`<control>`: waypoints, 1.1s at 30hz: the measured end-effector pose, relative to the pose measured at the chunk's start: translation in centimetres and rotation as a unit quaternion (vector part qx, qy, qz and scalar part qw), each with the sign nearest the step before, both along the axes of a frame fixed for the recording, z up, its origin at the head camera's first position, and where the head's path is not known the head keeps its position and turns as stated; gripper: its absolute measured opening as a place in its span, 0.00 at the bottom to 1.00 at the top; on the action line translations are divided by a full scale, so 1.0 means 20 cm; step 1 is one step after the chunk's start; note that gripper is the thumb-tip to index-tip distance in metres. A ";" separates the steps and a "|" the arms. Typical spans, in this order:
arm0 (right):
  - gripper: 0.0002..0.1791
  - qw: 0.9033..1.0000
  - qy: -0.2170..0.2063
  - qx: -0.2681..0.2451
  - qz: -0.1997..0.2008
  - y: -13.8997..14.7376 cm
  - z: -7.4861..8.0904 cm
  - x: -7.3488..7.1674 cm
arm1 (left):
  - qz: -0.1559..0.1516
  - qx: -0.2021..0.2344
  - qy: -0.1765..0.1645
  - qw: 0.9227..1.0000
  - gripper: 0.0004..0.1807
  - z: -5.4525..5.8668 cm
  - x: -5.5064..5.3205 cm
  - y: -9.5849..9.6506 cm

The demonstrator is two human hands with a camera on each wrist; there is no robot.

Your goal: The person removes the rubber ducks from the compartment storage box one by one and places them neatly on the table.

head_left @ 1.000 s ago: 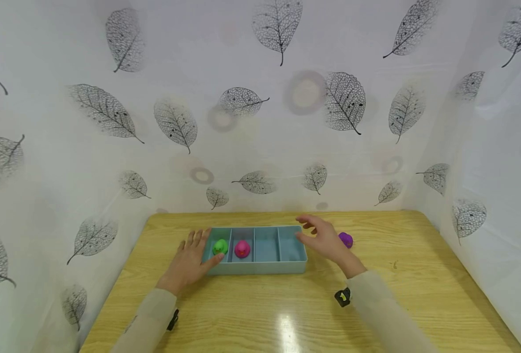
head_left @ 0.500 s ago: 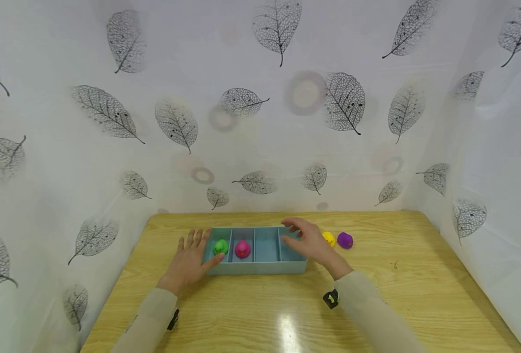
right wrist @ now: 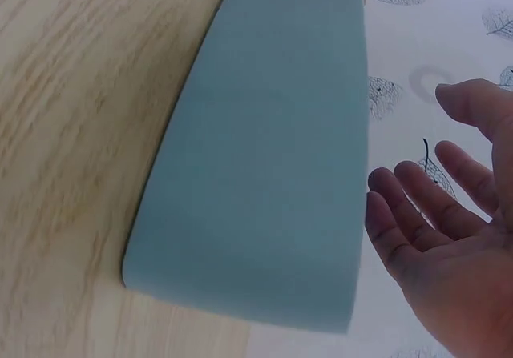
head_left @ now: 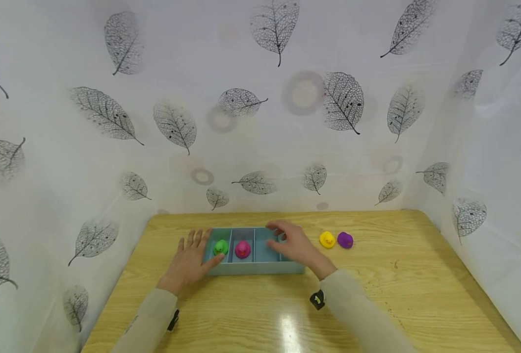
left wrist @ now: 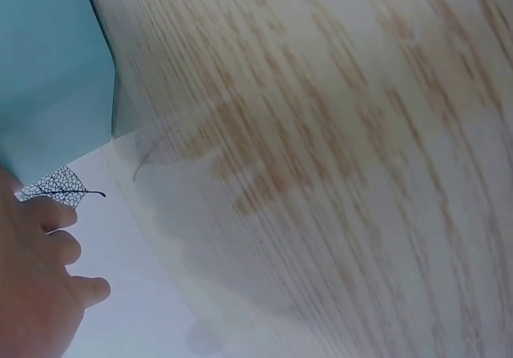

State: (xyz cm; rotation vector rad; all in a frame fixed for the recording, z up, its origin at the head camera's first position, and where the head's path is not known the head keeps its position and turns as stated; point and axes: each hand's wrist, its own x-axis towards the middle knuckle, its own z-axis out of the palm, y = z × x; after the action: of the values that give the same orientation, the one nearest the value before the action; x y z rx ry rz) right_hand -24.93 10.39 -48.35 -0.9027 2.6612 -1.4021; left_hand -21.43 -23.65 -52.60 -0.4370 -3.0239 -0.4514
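Note:
A pale blue box [head_left: 256, 268] with a row of compartments lies across the table. In its leftmost compartment sits a green rubber duck [head_left: 219, 246], and a pink rubber duck [head_left: 243, 249] is in the one beside it. My left hand [head_left: 189, 260] rests at the box's left end, fingers spread and thumb over the front corner by the green duck. Over the right part of the box is my right hand [head_left: 297, 244], its fingers loosely bent with nothing between them. The right wrist view shows that hand's fingers [right wrist: 429, 210] spread beyond the box wall [right wrist: 256, 174].
To the right of the box, a yellow rubber duck [head_left: 327, 239] and a purple rubber duck [head_left: 345, 240] stand side by side on the wooden table [head_left: 251, 314]. A white sheet with leaf prints [head_left: 260, 147] hangs behind the table and along both sides.
My right hand has moved left, from beside the box's right end to above its right compartments. The yellow duck, hidden behind it one second ago, now shows. My left hand stays put.

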 end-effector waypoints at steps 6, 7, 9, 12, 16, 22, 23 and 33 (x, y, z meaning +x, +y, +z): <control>0.27 1.000 -0.009 -0.005 0.012 -0.05 -0.01 0.01 | 0.000 0.000 -0.001 1.000 0.53 0.00 0.00 0.00; 0.27 1.000 -0.007 -0.005 0.013 -0.06 -0.02 0.01 | 0.000 0.001 -0.001 1.000 0.53 0.00 0.00 0.00; 0.28 1.000 -0.001 0.001 0.014 -0.08 -0.02 0.01 | 0.000 0.003 0.000 1.000 0.52 -0.01 -0.01 0.00; 0.27 1.000 0.006 0.010 0.015 -0.11 -0.04 0.00 | 0.002 0.006 -0.001 1.000 0.52 -0.01 -0.01 -0.01; 0.28 1.000 -0.008 0.024 0.014 -0.14 -0.05 0.00 | 0.004 0.004 -0.005 1.000 0.53 -0.02 -0.02 -0.01; 0.30 0.999 -0.032 0.035 0.023 -0.19 -0.06 -0.01 | 0.005 0.006 -0.011 1.000 0.53 -0.03 -0.02 -0.01; 0.30 0.999 -0.033 0.036 0.024 -0.20 -0.07 -0.01 | 0.005 0.007 -0.012 1.000 0.53 -0.03 -0.02 -0.01; 0.30 0.997 -0.034 0.061 0.026 -0.25 -0.08 0.00 | 0.005 0.011 -0.009 1.000 0.52 -0.04 -0.02 -0.01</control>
State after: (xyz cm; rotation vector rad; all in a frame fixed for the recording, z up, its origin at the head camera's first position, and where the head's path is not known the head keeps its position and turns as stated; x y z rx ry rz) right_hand -25.02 5.48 -49.90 -0.8889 2.6212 -1.2220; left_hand -21.79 -23.94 -53.38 -0.4194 -3.0332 -0.4908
